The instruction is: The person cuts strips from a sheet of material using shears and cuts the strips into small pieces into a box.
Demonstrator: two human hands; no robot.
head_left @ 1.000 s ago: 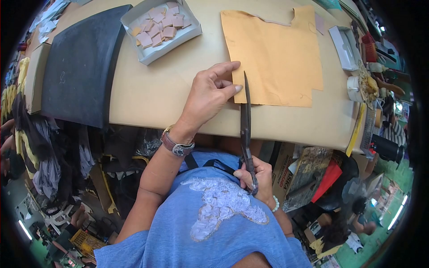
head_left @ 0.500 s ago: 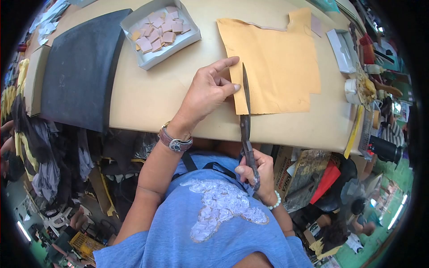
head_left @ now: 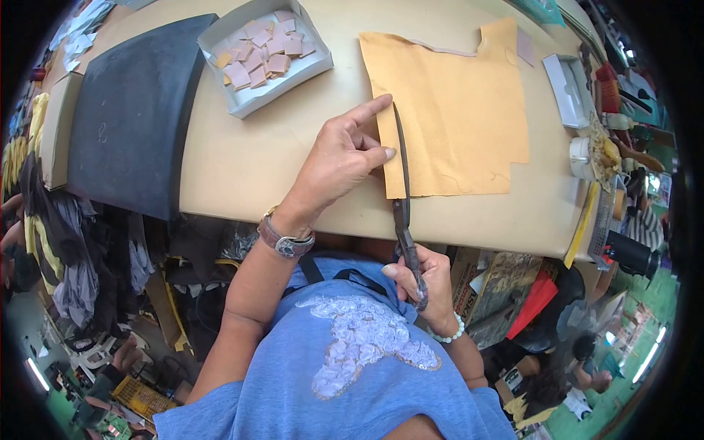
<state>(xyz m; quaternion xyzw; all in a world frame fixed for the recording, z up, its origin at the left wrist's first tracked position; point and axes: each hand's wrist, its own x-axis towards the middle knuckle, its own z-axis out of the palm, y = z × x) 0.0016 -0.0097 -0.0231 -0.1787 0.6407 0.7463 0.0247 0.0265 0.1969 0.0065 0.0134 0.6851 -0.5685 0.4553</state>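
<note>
A pair of long dark scissors [head_left: 402, 213] is in my right hand [head_left: 427, 282], with the fingers wrapped round the handles near the table's front edge. Its blades run up along the left side of a yellow-orange sheet [head_left: 462, 110], which looks like leather or fabric. They look nearly together, and a narrow strip lies to their left. My left hand [head_left: 339, 154] holds that left edge, with the index finger and thumb on the strip close to the blades. The curled fingers beneath are partly hidden. The sheet lies on the cream table [head_left: 293, 198] and has a notched outline.
An open white box [head_left: 290, 88] holds several small pinkish and orange squares. Left of it lies a dark board [head_left: 125, 117]. On the right are a small white box [head_left: 570, 92], a white tub [head_left: 581, 158], a red brush [head_left: 607, 86] and a yellow strip [head_left: 581, 224].
The scissor blades look closer together than before. The whole view has shifted slightly, and the sheet appears a little lower. Both hands keep nearly the same pose.
</note>
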